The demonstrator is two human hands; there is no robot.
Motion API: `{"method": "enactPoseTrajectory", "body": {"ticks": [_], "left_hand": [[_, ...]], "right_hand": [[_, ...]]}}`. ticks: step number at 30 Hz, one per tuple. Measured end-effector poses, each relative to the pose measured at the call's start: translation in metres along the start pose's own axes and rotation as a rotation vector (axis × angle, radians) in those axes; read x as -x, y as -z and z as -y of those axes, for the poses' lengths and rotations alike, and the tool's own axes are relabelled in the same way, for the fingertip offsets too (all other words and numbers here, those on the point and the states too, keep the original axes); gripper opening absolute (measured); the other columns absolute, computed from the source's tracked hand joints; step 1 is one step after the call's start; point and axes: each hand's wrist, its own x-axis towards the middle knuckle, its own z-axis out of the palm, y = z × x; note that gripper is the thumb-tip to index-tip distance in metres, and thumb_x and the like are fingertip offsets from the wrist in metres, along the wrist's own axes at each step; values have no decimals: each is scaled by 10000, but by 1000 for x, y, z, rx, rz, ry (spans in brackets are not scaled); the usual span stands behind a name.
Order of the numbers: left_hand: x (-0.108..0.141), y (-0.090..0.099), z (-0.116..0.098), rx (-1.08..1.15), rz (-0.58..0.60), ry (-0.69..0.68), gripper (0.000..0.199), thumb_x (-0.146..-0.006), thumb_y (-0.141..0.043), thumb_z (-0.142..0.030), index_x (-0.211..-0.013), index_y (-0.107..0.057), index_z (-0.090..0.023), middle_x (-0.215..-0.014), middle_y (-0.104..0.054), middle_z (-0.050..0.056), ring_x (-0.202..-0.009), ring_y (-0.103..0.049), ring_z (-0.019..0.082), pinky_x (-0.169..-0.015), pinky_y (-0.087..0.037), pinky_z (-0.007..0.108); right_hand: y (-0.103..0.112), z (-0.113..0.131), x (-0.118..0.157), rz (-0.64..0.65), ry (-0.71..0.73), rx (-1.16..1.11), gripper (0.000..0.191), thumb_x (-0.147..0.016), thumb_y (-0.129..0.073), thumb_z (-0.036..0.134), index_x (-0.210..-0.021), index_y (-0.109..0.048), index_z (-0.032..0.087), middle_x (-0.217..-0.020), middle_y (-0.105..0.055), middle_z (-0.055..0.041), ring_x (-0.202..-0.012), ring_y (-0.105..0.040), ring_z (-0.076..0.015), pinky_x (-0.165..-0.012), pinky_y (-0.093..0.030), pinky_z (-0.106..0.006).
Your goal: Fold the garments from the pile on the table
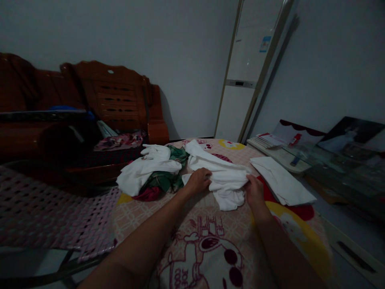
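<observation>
A rumpled white garment (221, 170) lies on the patterned tablecloth (192, 216) between my hands. My left hand (199, 180) grips its near left edge with curled fingers. At its right end, my right hand (254, 189) pinches the cloth. Left of it rests a loose heap of clothes, with white cloth (147, 170) on top and dark green cloth (165, 181) and a dark red piece (148, 194) beneath. A flat, folded white garment (281, 180) lies right of my right hand.
A wooden sofa (114, 92) with cloth on its seat stands behind on the left. Nearer is a woven pink chair (54, 208). A tall white air conditioner (237, 108) stands by the wall. On the right, a glass-topped cabinet (337, 160) holds papers and a picture.
</observation>
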Motion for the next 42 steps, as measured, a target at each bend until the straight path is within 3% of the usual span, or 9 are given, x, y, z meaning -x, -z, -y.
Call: {"method": "enactPoseTrajectory", "body": {"ticks": [3, 6, 11, 21, 27, 31, 34, 38, 42], "left_hand": [[2, -9, 6, -62, -25, -39, 463, -703, -627, -94, -1161, -644, -156, -1230, -632, 135, -1158, -562, 269, -1029, -444, 399], [3, -11, 5, -111, -57, -36, 498, -703, -604, -80, -1196, -631, -148, -1281, -601, 148, -1171, -541, 284, -1019, -451, 417], [4, -4, 4, -126, -28, -10, 340, -722, -549, -66, -1019, -675, -172, -1101, -657, 115, -1081, -569, 259, -958, -479, 395], [4, 0, 4, -105, -173, 81, 237, -739, -514, -89, -899, -657, -190, -907, -627, 71, -907, -597, 223, -854, -489, 359], [-1, 23, -4, 47, -437, 106, 194, -843, -463, -152, -927, -635, -183, -994, -645, 77, -985, -594, 218, -910, -468, 347], [-3, 38, 3, 132, -610, 252, 197, -894, -409, -213, -922, -603, -192, -935, -667, 49, -913, -611, 201, -861, -471, 311], [-5, 43, 15, 177, -704, 382, 223, -894, -375, -213, -925, -595, -198, -897, -668, 37, -866, -616, 190, -803, -472, 289], [-7, 43, 25, 237, -747, 462, 225, -884, -368, -214, -913, -591, -198, -890, -668, 36, -862, -618, 184, -786, -477, 282], [-6, 44, 19, 302, -690, 394, 211, -865, -404, -232, -891, -610, -194, -885, -673, 38, -865, -617, 187, -779, -489, 286]], "right_hand": [[8, -4, -10, -108, -47, -64, 160, -579, -685, 248, -694, -599, 176, -634, -649, 13, -612, -605, -158, -567, -525, -277], [9, -7, -13, -117, -56, -63, 163, -589, -674, 240, -719, -602, 172, -671, -672, -8, -624, -634, -172, -584, -555, -301], [10, -7, -12, -93, -94, -51, 149, -599, -672, 242, -702, -582, 183, -646, -665, -3, -593, -637, -171, -576, -577, -316], [16, -6, -15, -107, -116, -96, 160, -615, -688, 229, -744, -615, 169, -646, -671, -3, -606, -639, -172, -569, -577, -310], [23, -1, -27, -191, -21, -88, 173, -600, -669, 198, -763, -622, 165, -714, -687, -15, -746, -664, -184, -646, -581, -285], [41, -1, -43, -275, 103, -92, 201, -595, -644, 210, -790, -606, 181, -800, -688, -2, -843, -664, -190, -708, -589, -296], [52, 0, -51, -343, 75, -84, 210, -591, -634, 219, -794, -591, 187, -784, -677, 6, -803, -659, -195, -660, -594, -308], [54, 4, -51, -342, 18, -110, 222, -597, -632, 217, -813, -587, 194, -717, -656, 18, -756, -659, -198, -636, -598, -321], [48, 7, -43, -380, 3, -134, 232, -594, -650, 198, -821, -600, 189, -693, -650, 27, -725, -654, -180, -614, -594, -288]]}}
